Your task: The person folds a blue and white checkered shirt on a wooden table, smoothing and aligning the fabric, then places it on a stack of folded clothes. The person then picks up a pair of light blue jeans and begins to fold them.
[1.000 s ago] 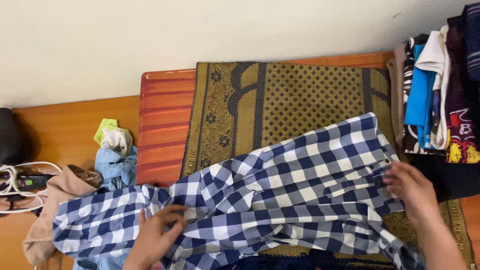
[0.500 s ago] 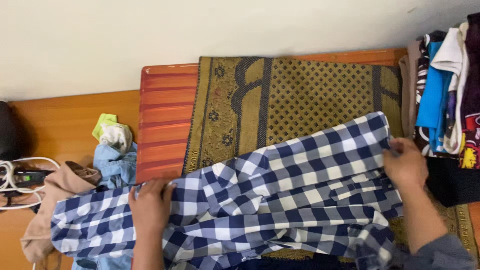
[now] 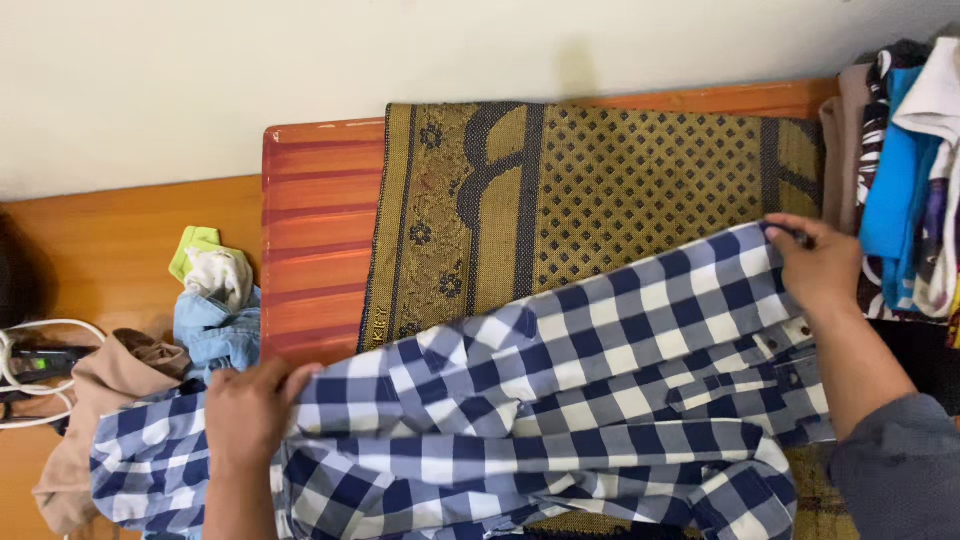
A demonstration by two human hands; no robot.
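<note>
Looking down through the head camera, you have a blue-and-white checked shirt spread slantwise across a gold-and-black patterned mat, which lies on a red-striped wooden board. Your left hand sits on the shirt's lower left part, fingers curled over a fold of cloth near the board's edge; the grip looks closed on the fabric, though the fingertips are tucked out of sight. Your right hand is at the shirt's upper right corner, fingers narrowed and pinching the hem just beside the stack of folded clothes.

The shirt looks like thin woven cotton: light, limp and quick to wrinkle, as the creases through its middle suggest. It will likely sag and bunch wherever you do not support it, so the seams, hem and corners are the better places to hold, since those edges are doubled and keep a line. It should not slip much on the coarse mat, so lifting rather than dragging may suit it better.

To your left lie a heap of tan and denim garments with a green-and-white cloth on top, and white cables on the wooden floor.
</note>
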